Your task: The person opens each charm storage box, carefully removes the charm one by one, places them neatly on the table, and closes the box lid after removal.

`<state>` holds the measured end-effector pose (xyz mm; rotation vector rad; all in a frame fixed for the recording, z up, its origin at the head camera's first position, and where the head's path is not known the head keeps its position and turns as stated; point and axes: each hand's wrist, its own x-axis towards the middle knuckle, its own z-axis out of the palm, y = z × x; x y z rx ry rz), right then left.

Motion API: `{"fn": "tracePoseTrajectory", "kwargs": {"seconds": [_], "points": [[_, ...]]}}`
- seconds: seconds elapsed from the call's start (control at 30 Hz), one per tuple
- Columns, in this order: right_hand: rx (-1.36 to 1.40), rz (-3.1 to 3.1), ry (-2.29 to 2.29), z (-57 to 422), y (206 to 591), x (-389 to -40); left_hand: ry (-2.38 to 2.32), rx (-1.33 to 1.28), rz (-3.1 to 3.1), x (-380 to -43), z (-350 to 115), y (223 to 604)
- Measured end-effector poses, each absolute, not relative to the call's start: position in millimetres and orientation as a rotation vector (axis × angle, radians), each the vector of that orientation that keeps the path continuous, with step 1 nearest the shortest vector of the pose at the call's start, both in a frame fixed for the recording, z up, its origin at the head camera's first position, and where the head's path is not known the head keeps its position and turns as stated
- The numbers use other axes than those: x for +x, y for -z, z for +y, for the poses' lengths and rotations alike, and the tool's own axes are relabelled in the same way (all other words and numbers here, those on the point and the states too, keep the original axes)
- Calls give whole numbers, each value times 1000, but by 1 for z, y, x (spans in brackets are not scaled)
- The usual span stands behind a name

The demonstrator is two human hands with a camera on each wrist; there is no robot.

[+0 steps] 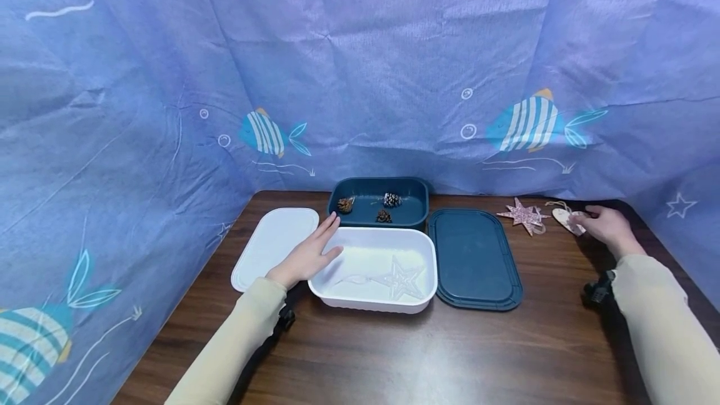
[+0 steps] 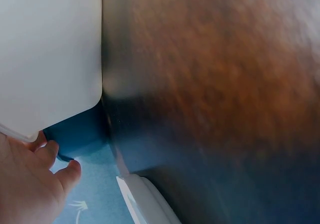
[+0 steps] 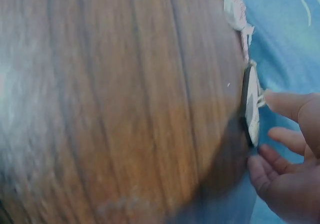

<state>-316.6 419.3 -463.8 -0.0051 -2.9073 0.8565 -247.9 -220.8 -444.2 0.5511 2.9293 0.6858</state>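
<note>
My left hand (image 1: pixel 309 256) lies at the left rim of a white box (image 1: pixel 371 306), its fingers extended toward the back. Inside that box is a pale star ornament (image 1: pixel 404 281). Over at the far right, my right hand (image 1: pixel 607 229) reaches to a white heart-shaped ornament (image 1: pixel 562 217) with a cord loop. In the right wrist view the thumb is right at the cord of the ornament (image 3: pixel 253 111), while the other fingers stay spread around its near end. A glittery pink star (image 1: pixel 524 215) lies just left of the heart.
Behind the white box stands a navy box (image 1: pixel 379 180) containing three pine cones (image 1: pixel 345 205). A navy lid (image 1: pixel 478 258) lies to the right, a white lid (image 1: pixel 278 239) to the left. A blue fish-print cloth (image 1: pixel 382 80) hangs along the table's back and left edges.
</note>
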Motion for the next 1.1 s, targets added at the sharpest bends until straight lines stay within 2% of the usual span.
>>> {"fn": "tracePoseTrajectory", "kwargs": {"seconds": [0.3, 0.63, 0.87, 1.1], "points": [[-64, -2975, -972, 386, 434, -323, -679, 545, 2938, -246, -223, 448], [198, -3037, -966, 351, 398, -336, -677, 541, 2938, -245, -223, 445], [315, -3101, -947, 309, 382, -340, -671, 564, 2945, -246, -224, 445], [553, -3059, -869, 269, 364, -340, -636, 575, 2933, -247, -220, 442]]}}
